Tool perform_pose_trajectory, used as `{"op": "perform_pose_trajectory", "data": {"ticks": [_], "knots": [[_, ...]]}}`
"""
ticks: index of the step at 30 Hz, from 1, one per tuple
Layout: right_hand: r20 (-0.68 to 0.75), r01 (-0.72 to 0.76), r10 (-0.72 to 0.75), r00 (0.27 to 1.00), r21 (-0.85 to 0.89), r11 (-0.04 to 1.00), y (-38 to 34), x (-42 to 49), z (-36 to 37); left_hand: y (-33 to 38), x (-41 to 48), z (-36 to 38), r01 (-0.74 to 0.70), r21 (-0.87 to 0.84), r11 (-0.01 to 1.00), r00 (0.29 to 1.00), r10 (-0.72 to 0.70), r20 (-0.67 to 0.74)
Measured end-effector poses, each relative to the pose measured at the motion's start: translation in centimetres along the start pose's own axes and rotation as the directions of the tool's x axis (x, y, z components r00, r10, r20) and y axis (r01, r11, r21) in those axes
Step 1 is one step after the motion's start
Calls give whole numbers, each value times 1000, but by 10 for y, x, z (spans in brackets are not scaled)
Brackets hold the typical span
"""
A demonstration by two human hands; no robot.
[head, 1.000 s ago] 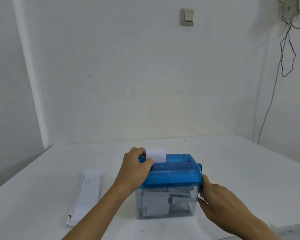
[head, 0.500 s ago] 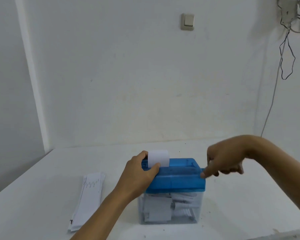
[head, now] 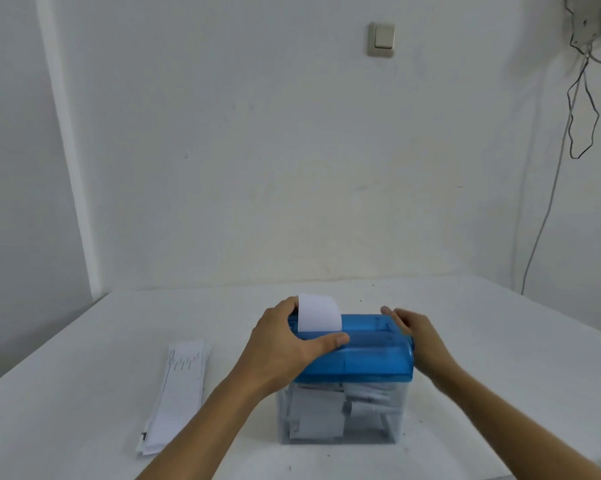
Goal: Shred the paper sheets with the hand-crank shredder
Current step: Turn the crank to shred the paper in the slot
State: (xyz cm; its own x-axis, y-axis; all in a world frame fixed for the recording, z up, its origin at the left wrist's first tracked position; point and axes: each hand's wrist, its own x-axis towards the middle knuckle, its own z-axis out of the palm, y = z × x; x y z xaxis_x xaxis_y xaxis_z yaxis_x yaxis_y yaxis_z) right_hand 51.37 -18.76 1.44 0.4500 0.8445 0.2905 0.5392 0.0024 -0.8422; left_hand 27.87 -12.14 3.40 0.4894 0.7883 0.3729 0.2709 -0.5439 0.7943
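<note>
The shredder (head: pixel 372 355) stood in the middle of the table (head: pixel 500 341), nearer to the front edge. The left hand (head: pixel 285 344) gripped the left end of its blue lid, beside a paper strip (head: pixel 318 313) standing in the slot. The right hand (head: pixel 420 337), blurred, was at the lid's right end with loose, almost straight fingers. The paper sheets (head: pixel 181 386) lay well to the left.

1. The shredder (head: pixel 368 355) stands upright on the table (head: pixel 507 348). It has a translucent blue top over a clear bin (head: pixel 392 424) that holds white paper pieces.
2. A white paper sheet (head: pixel 318 311) stands upright in the slot, near the top's left end.
3. A stack of printed sheets (head: pixel 178 389) lies flat, left of the shredder and apart from it.
</note>
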Motion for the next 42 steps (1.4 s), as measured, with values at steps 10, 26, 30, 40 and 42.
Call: {"op": "perform_pose_trajectory", "data": {"ticks": [10, 26, 30, 40, 42], "knots": [[178, -132, 167, 970, -191, 973, -4, -76, -28, -1, 3, 0, 29, 146, 989, 999, -26, -21], [104, 58, -61, 993, 33, 998, -45, 2, -67, -4, 6, 1, 76, 122, 990, 997, -78, 19], [92, -20, 2, 996, 203, 979, -10, 5, -27, -3, 6, 1, 62, 120, 991, 998, -65, 23], [244, -222, 171, 955, 200, 954, 30, -65, -25, -2, 6, 1, 52, 152, 987, 998, -54, 14], [362, -196, 127, 923, 158, 968, 20, -79, -41, -3, 7, 1, 58, 155, 986, 998, -61, 12]]}}
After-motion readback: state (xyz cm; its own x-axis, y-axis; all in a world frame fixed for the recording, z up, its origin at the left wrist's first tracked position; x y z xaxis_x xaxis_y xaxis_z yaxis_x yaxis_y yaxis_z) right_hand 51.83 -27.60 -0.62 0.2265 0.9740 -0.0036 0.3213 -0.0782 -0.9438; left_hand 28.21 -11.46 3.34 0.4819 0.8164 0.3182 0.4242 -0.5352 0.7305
